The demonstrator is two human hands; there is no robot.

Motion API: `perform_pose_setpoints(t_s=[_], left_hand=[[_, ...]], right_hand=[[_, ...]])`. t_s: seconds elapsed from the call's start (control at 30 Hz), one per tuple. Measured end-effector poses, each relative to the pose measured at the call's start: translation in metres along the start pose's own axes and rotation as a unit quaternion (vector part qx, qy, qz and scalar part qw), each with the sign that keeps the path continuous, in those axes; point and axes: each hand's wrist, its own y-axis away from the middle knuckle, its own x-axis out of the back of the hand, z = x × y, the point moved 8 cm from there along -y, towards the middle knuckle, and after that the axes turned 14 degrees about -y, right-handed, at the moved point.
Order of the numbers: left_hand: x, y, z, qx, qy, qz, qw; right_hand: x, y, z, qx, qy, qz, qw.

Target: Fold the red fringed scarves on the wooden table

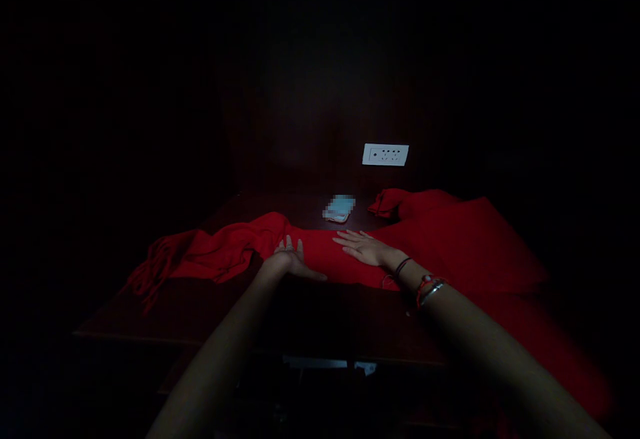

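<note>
A red fringed scarf (320, 249) lies across a dark table (300, 319). Its fringed left end is bunched, its middle looks flat, and its wide right part hangs over the table's right side. On the middle part my left hand (294, 262) rests with fingers spread and the thumb pointing right. Just to the right, my right hand (365, 248) lies palm down on the cloth, fingers stretched out. Neither hand grips anything. Bracelets circle my right wrist.
Behind the scarf lies a phone-like object (340, 209), partly pixelated. A white socket panel (385, 155) is on the dark back wall. Below the table's front edge, pale items (320, 363) show on a lower level. The surroundings are very dark.
</note>
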Motion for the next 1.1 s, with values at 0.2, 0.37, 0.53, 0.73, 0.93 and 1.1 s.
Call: perform_pose_setpoints(t_s=[0.2, 0.37, 0.53, 0.73, 0.93, 1.1], left_hand=[[-0.003, -0.006, -0.002, -0.005, 0.003, 0.008, 1.000], [-0.007, -0.016, -0.004, -0.009, 0.012, 0.013, 1.000], [-0.007, -0.018, -0.004, -0.015, 0.019, 0.014, 1.000], [-0.009, -0.024, -0.006, -0.007, 0.026, 0.020, 0.999], [-0.003, -0.011, -0.003, -0.009, 0.031, 0.015, 0.999], [-0.002, -0.009, -0.002, 0.001, 0.022, 0.010, 1.000]], right_hand=[[0.023, 0.001, -0.006, 0.020, 0.029, 0.084, 0.996], [0.001, 0.009, -0.016, 0.073, 0.005, 0.011, 0.997], [0.024, 0.007, 0.035, -0.075, 0.049, 0.088, 0.992], [0.004, -0.005, -0.030, 0.065, -0.033, 0.034, 0.997], [-0.001, -0.021, 0.003, -0.070, -0.025, -0.006, 0.997], [0.002, -0.031, -0.033, 0.048, -0.036, 0.022, 0.998]])
